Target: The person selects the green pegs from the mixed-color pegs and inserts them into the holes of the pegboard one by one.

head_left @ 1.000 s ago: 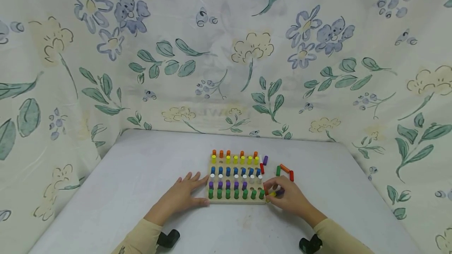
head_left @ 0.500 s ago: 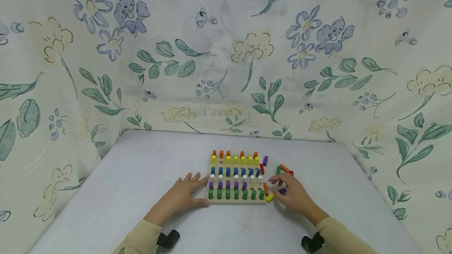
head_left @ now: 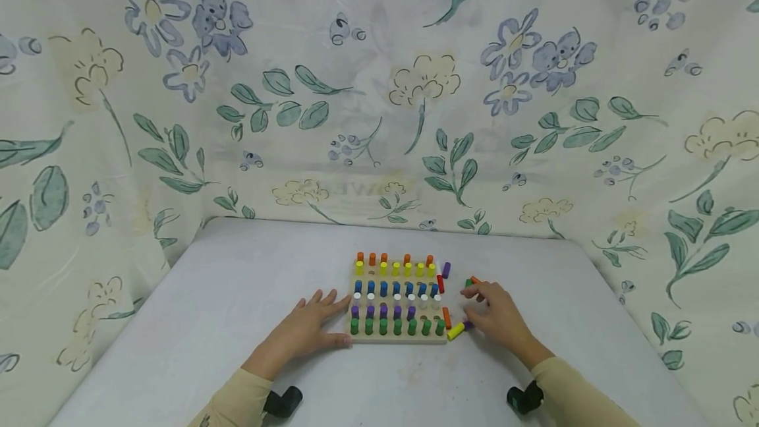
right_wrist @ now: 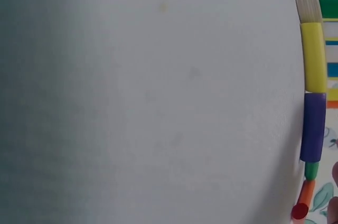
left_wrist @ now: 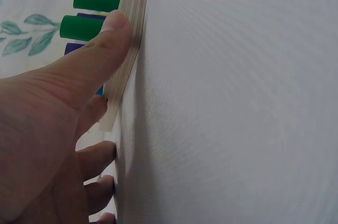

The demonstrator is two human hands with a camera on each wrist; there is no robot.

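A wooden pegboard (head_left: 398,341) lies flat on the white table, with rows of green, purple, white, blue, yellow and orange pegs standing in it. My left hand (head_left: 305,325) lies with spread fingers at its left side; the thumb (left_wrist: 100,49) touches the front edge by the green pegs. To the right of the board, my right hand (head_left: 501,320) is over loose pegs, its fingers loosely bent and nothing seen between them. Just left of it are a yellow peg (head_left: 456,331) and a purple peg (right_wrist: 315,128), the latter partly covered in the head view.
An orange-red peg (head_left: 447,318), a red peg (head_left: 441,283) and another purple peg (head_left: 447,270) lie along the board's right side. Beyond my right hand are a green peg (right_wrist: 311,170), an orange peg (right_wrist: 306,192) and a red one (right_wrist: 300,212). Floral cloth (head_left: 379,117) hangs behind the table.
My right hand has let go of the orange-red peg by the board and drawn back to the right, uncovering the yellow peg. My left hand has stayed in place.
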